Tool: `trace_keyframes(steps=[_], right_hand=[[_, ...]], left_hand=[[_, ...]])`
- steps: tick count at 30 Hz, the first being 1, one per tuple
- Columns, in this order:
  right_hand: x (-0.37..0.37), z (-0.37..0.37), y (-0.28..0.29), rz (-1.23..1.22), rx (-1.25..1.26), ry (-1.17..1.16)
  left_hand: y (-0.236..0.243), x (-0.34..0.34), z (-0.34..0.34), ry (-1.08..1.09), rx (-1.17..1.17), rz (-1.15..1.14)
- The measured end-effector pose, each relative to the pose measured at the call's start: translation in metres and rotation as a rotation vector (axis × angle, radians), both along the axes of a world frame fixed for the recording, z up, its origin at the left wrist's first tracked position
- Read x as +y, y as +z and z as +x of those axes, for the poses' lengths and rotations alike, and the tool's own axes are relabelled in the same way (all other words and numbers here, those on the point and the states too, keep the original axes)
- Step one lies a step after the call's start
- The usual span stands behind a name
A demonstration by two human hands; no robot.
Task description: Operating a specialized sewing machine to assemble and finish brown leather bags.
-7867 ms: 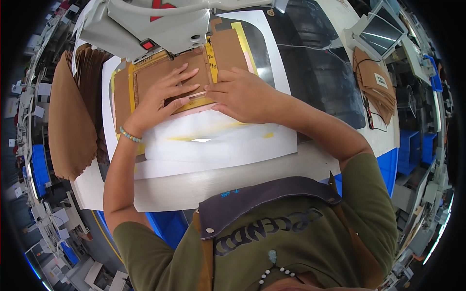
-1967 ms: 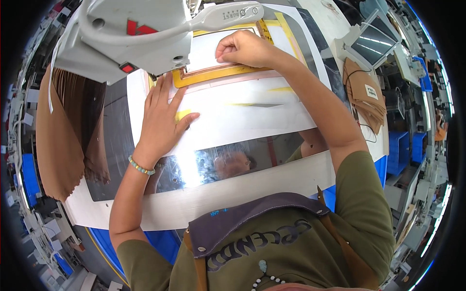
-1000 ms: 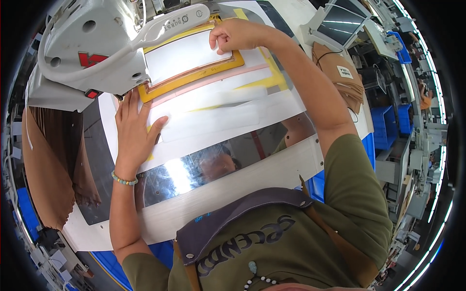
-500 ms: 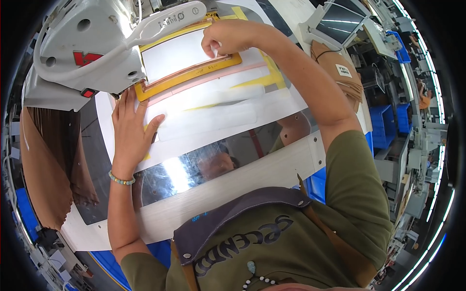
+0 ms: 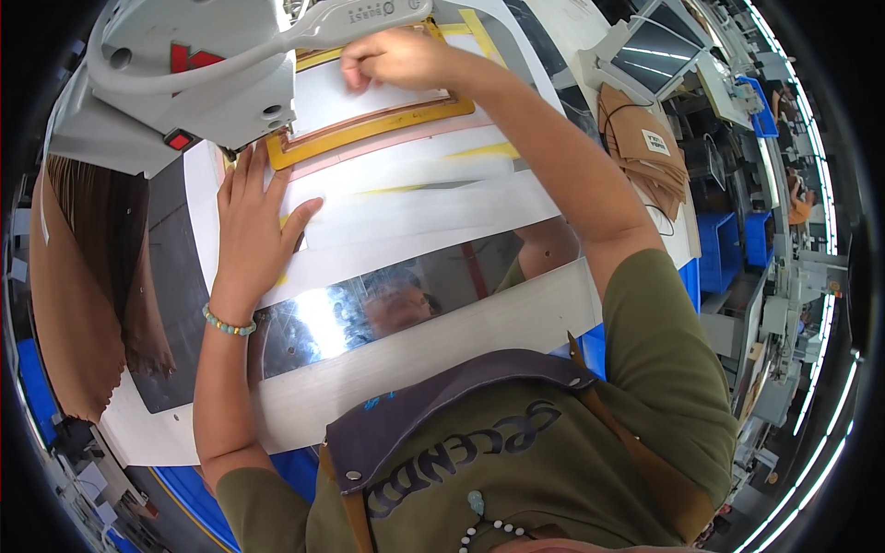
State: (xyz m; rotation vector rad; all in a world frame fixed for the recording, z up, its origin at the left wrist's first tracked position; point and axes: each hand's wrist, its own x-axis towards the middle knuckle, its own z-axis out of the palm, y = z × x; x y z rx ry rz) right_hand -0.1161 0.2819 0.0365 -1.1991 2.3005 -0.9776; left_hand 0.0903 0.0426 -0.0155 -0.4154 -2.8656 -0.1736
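My left hand (image 5: 249,212) lies flat with fingers apart on a white sheet (image 5: 387,221), its fingertips at the left end of a yellow template frame (image 5: 387,131) beside the machine head (image 5: 157,74). A white panel (image 5: 327,103) sits inside the frame, bordered by a thin brown strip. My right hand (image 5: 392,64) is curled over the panel's right part, fingers bent and blurred; anything pinched in them cannot be made out. Pale translucent strips (image 5: 406,198) with some yellow tape lie below the frame, over a mirror-like metal plate (image 5: 470,272).
Brown pleated fabric (image 5: 83,286) hangs at the left edge. On the right are a tilted screen (image 5: 654,57), stacked brown pieces with a label (image 5: 636,124), a cable and blue bins (image 5: 719,249). Another person (image 5: 797,203) is at the far right.
The brown pieces seen in the frame earliest are replaced by a white panel. Over the last second my right hand has moved leftward across the panel, while my left hand stays flat at the frame.
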Motion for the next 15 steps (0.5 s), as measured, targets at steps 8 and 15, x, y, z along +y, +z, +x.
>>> trace_keyframes(steps=[8, 15], right_hand=[[-0.066, 0.06, -0.004, -0.064, -0.442, -0.119], [0.015, 0.072, 0.002, -0.25, 0.206, -0.164]], left_hand=[[0.015, -0.001, 0.009, 0.033, -0.042, 0.033], [0.073, -0.11, 0.017, 0.424, 0.299, 0.01]])
